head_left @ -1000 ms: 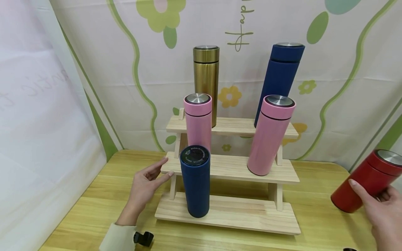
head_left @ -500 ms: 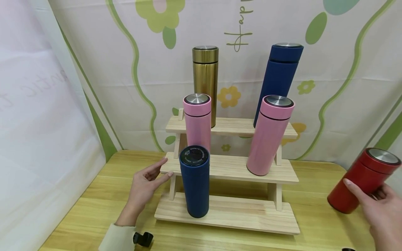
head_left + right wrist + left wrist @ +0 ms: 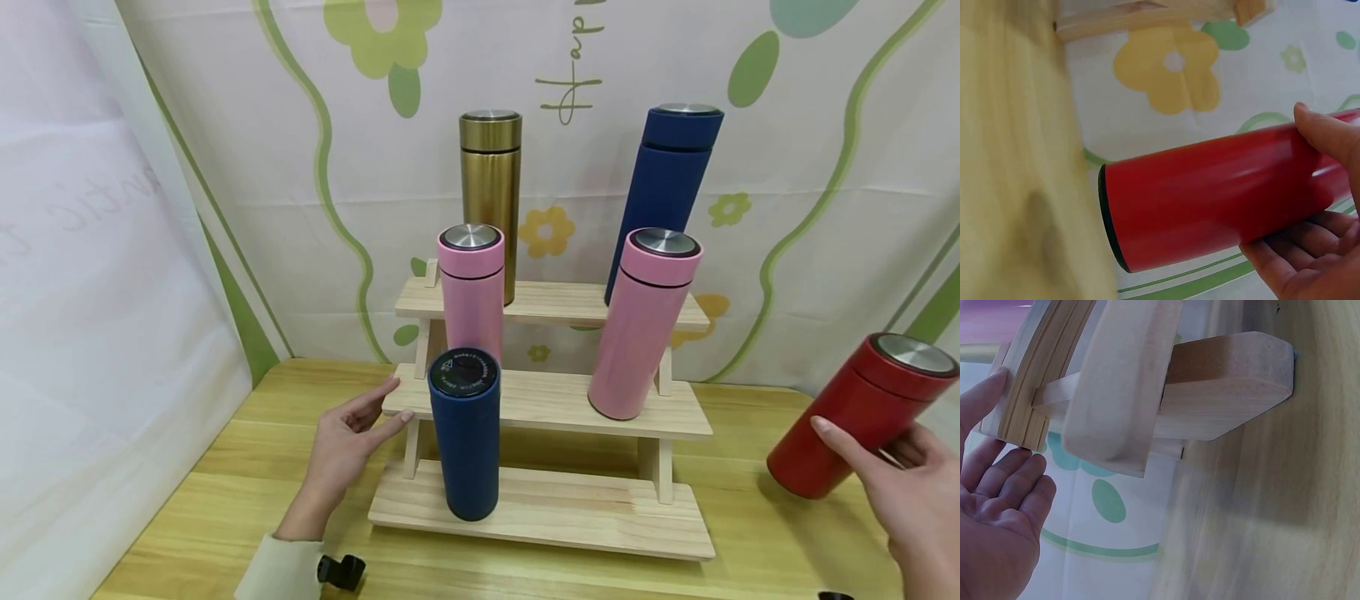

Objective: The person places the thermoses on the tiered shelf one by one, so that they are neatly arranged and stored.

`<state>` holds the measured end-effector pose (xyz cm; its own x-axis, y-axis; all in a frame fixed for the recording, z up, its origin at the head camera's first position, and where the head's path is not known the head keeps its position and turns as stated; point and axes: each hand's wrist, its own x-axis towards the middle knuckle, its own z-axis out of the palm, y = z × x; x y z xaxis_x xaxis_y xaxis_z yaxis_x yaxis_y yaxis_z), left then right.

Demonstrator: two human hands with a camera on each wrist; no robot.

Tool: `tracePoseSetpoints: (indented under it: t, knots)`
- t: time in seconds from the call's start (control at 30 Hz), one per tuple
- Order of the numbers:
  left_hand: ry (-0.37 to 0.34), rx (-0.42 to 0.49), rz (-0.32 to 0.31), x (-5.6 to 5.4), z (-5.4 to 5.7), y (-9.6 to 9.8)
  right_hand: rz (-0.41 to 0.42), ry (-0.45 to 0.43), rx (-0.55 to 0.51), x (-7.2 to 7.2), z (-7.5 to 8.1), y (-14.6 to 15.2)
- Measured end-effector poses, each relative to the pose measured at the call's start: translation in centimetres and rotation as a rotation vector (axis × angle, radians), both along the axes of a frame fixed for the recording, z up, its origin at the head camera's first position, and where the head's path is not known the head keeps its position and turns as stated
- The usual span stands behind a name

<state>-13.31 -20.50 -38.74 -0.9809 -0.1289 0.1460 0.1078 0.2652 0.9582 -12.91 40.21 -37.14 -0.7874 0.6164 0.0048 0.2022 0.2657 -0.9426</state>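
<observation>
My right hand [image 3: 911, 492] grips a red vacuum flask [image 3: 847, 421] with a steel-topped lid, to the right of the stepped wooden stand [image 3: 577, 517]. In the right wrist view the flask's black-rimmed base [image 3: 1110, 219] is held off the table, the flask tilted. With thumb and fingers at either edge, my left hand [image 3: 341, 450] holds the left end of the middle shelf [image 3: 1022, 406]. A dark blue flask [image 3: 468, 454] stands on the bottom shelf's left. Two pink flasks, left [image 3: 472, 308] and right [image 3: 645, 325], occupy the middle shelf.
On the top shelf a gold flask [image 3: 491, 200] stands left and a blue flask [image 3: 667, 192] right. The wooden table [image 3: 225, 483] extends around the stand. A patterned cloth [image 3: 300, 208] hangs behind, and white fabric [image 3: 97, 333] borders the left.
My right hand has carried the red flask left and slightly up, nearer the stand. The left hand keeps its place at the middle shelf's end.
</observation>
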Motion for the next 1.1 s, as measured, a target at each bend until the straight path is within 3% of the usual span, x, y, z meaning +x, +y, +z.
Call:
tracePoseSetpoints:
  t: [0.2,0.37,0.6,0.9,1.1]
  knots:
    - [0.004,0.007,0.001,0.0,0.0,0.0,0.054,0.175,-0.038,0.8,1.0,-1.0]
    - [0.001,0.009,-0.001,0.0,-0.1,0.0,0.092,0.213,0.006,1.4,1.9,-2.0]
    - [0.001,-0.001,-0.003,-0.1,-0.2,-0.1,0.166,0.327,-0.07,2.3,3.0,-3.3]
    - [-0.009,-0.002,0.003,0.1,0.0,-0.1,0.255,0.275,0.042,3.4,4.2,-5.4]
    - [-0.008,0.004,-0.004,0.0,0.1,0.0,0.314,0.249,0.007,4.0,4.2,-5.5]
